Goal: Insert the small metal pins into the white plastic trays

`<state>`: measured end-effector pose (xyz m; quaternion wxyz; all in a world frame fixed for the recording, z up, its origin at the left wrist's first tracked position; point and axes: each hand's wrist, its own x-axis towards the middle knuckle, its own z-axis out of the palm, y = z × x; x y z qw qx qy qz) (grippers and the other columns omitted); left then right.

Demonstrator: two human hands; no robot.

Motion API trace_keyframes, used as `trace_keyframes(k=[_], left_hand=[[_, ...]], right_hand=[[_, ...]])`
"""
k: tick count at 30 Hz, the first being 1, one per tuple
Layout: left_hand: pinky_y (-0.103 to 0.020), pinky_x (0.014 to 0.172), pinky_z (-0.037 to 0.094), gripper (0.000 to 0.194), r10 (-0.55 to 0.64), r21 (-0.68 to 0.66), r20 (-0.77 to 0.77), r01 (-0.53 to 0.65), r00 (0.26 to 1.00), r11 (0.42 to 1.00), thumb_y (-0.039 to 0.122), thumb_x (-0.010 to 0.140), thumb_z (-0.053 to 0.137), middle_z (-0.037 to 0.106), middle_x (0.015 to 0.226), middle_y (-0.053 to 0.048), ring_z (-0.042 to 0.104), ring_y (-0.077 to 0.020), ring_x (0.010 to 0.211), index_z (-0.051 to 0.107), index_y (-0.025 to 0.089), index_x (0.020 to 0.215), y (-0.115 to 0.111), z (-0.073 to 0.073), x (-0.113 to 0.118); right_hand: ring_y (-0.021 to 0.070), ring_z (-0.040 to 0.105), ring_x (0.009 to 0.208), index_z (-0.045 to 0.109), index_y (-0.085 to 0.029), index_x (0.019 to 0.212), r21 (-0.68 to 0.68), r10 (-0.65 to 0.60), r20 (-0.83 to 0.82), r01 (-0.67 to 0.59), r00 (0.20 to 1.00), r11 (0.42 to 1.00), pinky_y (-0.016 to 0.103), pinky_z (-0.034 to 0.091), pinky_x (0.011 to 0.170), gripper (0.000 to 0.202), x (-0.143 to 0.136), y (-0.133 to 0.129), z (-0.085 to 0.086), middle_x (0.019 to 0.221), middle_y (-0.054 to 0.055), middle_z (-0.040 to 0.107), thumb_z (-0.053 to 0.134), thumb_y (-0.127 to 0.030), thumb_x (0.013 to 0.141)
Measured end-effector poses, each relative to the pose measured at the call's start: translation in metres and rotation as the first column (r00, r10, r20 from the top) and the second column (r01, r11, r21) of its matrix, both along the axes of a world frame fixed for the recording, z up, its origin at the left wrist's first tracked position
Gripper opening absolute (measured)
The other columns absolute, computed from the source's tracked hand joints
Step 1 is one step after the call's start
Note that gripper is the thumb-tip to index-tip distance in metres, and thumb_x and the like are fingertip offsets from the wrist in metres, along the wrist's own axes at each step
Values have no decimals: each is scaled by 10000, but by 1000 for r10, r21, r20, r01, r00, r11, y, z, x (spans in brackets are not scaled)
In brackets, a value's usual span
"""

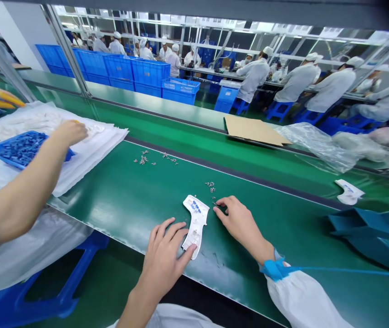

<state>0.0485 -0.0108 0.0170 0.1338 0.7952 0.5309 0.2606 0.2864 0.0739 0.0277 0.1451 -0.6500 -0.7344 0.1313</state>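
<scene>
A green conveyor belt (140,200) carries a white plastic housing (195,224) near its front edge. The left hand (165,255) lies spread and flat, thumb pressing the housing's lower end. The right hand (237,219) pinches at tiny screws (211,186) just beside the housing; whether it grips one, I cannot tell

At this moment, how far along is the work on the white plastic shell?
Done: the white shell lies on the green belt, blue part seated inside. In hand: left hand steadies it; right hand fingers reach the small screws. Left: none visibly fitted yet.
</scene>
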Motion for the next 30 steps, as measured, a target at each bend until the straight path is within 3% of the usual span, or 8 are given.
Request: trace_keyframes(k=[3, 6, 9, 12, 15, 22, 30], left_hand=[[-492, 1021, 431, 232, 13, -2, 2, -13, 1000, 1000, 332, 964, 562, 631, 1292, -44, 468, -301, 1311, 605, 245, 1175, -1, -1, 3], [-486, 1021, 424, 255, 15, 4, 24, -15, 1000, 1000, 311, 962, 567, 624, 1292, -41, 464, -297, 1308, 580, 245, 1207, -1, -1, 3], [-452, 1004, 434, 250, 24, 16, 104, -25, 994, 1000, 270, 964, 564, 640, 1246, -42, 495, -274, 1263, 565, 246, 1213, -2, 3, 4], [-399, 909, 465, 170, 25, 34, 214, -33, 976, 999, 257, 961, 580, 673, 1107, -37, 575, -238, 1094, 581, 241, 1130, -4, 8, 12], [-362, 826, 462, 98, 15, 91, 289, -43, 957, 995, 231, 951, 600, 681, 983, -26, 600, -207, 947, 590, 229, 1048, -6, 13, 23], [-334, 796, 442, 112, -10, 203, 343, -64, 939, 977, 121, 930, 595, 683, 919, -12, 603, -183, 895, 602, 209, 1000, -8, 14, 30], [-345, 821, 467, 125, -46, 133, 327, 2, 944, 991, 128, 943, 563, 679, 947, -15, 608, -185, 911, 598, 220, 1020, -10, 15, 27]], right_hand=[[237, 623, 874, 646, -193, 950, -4, -6, 46, 6, 999, 1000, 323, 416, 703, 192, -2, 1, -3, 946, 74, 639, 477, -285, 958], [228, 606, 793, 636, -192, 874, -19, -15, 44, 16, 999, 1000, 318, 389, 665, 220, -4, -5, 5, 871, 67, 639, 460, -290, 960], [207, 580, 714, 639, -205, 809, -128, -2, -160, -18, 987, 992, 307, 385, 638, 247, -10, -20, 19, 783, 38, 640, 481, -340, 944], [185, 570, 697, 653, -214, 818, -262, -28, -518, -128, 855, 957, 283, 408, 636, 255, -25, -41, 31, 750, 13, 644, 509, -397, 924], [172, 560, 696, 653, -205, 812, -330, -101, -709, -202, 698, 922, 271, 425, 645, 259, -41, -58, 36, 743, 8, 640, 541, -421, 902], [155, 524, 656, 670, -186, 762, -356, -129, -704, -190, 699, 915, 261, 396, 619, 272, -49, -68, 30, 693, 8, 622, 588, -415, 882], [112, 450, 577, 653, -165, 801, -455, -246, -780, -251, 575, 855, 228, 347, 545, 248, -44, -61, 27, 646, -26, 559, 684, -411, 806]])
